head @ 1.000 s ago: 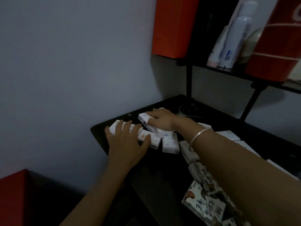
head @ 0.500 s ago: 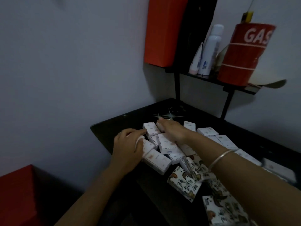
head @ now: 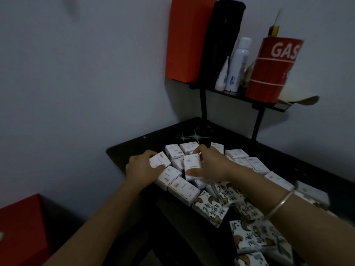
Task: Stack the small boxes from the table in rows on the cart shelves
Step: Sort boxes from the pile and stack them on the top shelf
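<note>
Small boxes (head: 192, 163), two in two hands (head: 214, 166)

white boxes (head: 192, 163) with dark dashed edging and small orange marks, printed boxes (head: 210, 208) white with black script and brown motifs, black table (head: 134, 148), orange-red carton (head: 184, 39), black cylinder (head: 221, 41), white bottle (head: 238, 64) blue label, red can (head: 272, 70) white GAS lettering and bands, silver bangle (head: 281, 203), grey wall (head: 76, 73)
</note>
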The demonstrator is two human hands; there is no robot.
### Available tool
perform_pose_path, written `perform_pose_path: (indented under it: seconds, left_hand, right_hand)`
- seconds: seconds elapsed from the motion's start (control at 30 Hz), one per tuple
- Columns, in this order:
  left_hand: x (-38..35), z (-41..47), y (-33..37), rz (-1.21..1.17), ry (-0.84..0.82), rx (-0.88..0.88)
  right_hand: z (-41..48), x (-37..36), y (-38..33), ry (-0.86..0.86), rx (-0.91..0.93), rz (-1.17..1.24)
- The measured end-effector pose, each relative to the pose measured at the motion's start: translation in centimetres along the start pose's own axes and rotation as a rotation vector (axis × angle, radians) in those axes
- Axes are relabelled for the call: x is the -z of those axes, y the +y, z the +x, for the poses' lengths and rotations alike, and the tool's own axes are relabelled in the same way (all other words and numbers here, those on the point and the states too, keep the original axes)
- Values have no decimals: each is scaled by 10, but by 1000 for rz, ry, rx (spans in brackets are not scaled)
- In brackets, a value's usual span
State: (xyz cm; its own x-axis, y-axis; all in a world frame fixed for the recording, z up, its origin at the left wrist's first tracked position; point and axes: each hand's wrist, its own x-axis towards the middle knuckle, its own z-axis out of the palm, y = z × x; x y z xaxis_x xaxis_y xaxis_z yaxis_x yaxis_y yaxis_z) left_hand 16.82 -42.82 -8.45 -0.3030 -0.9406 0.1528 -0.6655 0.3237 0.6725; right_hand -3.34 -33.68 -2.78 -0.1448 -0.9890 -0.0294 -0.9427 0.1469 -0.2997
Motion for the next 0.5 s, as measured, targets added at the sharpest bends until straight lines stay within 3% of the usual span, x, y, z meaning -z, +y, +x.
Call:
perform_pose_path:
  seconds: [0.13, 0.33, 0.5]
  left_hand:
    - [8, -9, 17, -273, 53, -25]
    - [25, -20, 63, -605, 7, -138]
    - [31, -33, 157, -781, -104, -314]
  right_hand:
    - [-16, 1, -3, 126, 96, 99]
    - [-52, 36, -2, 270, 128, 358]
    - [-120, 90, 8, 404, 48, 262]
